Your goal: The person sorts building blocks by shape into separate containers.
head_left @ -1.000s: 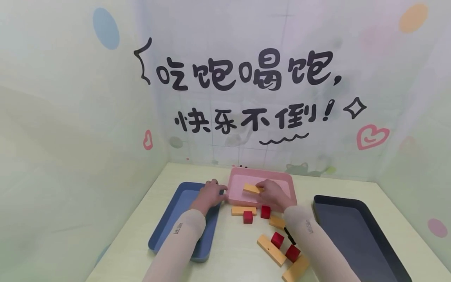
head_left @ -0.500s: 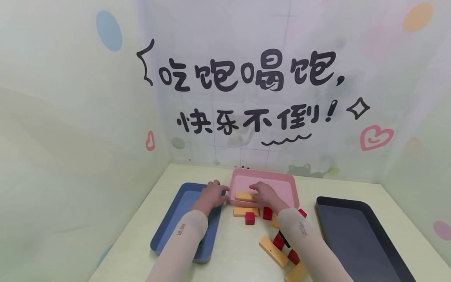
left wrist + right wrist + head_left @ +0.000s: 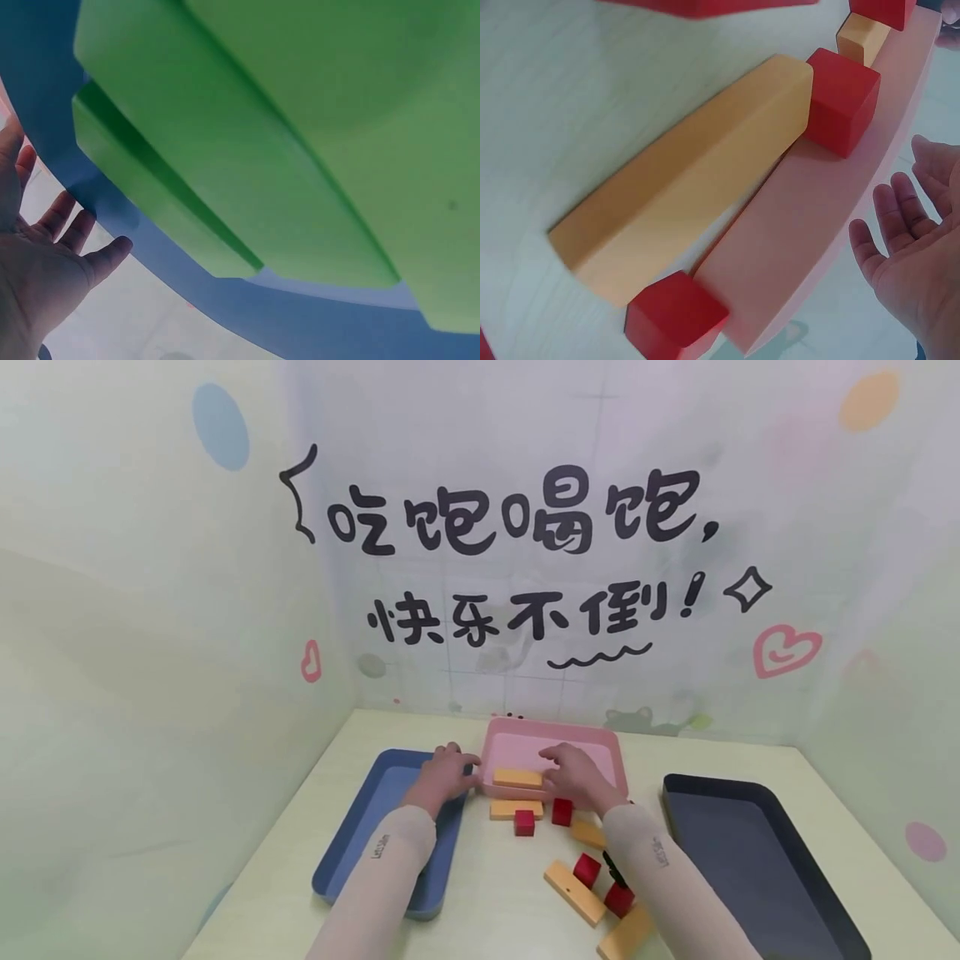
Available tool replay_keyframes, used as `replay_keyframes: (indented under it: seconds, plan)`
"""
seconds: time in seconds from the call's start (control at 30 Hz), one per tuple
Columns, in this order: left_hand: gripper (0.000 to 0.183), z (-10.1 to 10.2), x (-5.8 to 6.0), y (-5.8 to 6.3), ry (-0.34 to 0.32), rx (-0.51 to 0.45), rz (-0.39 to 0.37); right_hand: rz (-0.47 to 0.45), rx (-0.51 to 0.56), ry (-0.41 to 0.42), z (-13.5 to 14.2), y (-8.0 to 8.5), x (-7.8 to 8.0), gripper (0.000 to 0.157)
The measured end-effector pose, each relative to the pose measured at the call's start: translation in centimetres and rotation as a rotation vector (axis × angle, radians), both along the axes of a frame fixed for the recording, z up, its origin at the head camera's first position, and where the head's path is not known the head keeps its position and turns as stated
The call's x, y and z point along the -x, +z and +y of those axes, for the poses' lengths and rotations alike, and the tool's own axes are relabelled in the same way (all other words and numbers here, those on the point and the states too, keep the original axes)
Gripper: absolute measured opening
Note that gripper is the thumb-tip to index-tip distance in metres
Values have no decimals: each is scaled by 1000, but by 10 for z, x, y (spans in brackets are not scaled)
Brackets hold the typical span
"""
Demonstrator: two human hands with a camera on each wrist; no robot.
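My right hand [image 3: 577, 774] is positioned over the pink tray [image 3: 521, 748]; its fingers are released, parted and gripping nothing. Immediately left of these fingers, a yellow rectangular block [image 3: 517, 778] lies inside the tray along the near wall. Contact between fingers and block cannot be determined.

Below the right fingers, outside the near wall, are a red cube [image 3: 844, 101] and a second yellow block [image 3: 697, 172], end to cube. A further red cube [image 3: 676, 319] sits at that block's other end.

My left hand [image 3: 444, 773] is at the far right corner of the blue tray [image 3: 367, 835], fingers released and extended at the rim. Green blocks [image 3: 217, 135] lie inside, on the wrist side of these fingers.

Toward me from the right fingers, two red cubes [image 3: 587, 870] and two yellow blocks [image 3: 574, 893] rest on the tabletop [image 3: 498, 893]. Well right of the fingers is the dark gray tray [image 3: 750, 860]. Farthest, beyond both hands, stands a wall [image 3: 480, 435] printed with black characters [image 3: 543, 614].
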State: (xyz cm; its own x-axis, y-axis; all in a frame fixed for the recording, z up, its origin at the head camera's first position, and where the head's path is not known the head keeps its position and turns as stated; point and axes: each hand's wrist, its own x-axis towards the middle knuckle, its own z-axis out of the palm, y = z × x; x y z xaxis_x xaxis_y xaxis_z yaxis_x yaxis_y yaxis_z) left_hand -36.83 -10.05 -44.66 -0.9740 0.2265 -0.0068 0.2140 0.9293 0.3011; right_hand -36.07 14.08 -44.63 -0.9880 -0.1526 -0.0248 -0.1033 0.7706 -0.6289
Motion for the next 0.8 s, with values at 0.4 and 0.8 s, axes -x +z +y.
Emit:
replay_keyframes:
  seconds: [0.4,0.8]
  plan:
    - [37,-1,4,-1,-12,-5,0,61,7,-22,17,13,-17,40]
    - [37,2,6,-2,-15,1,-7,106,90,-40,43,23,-40,41]
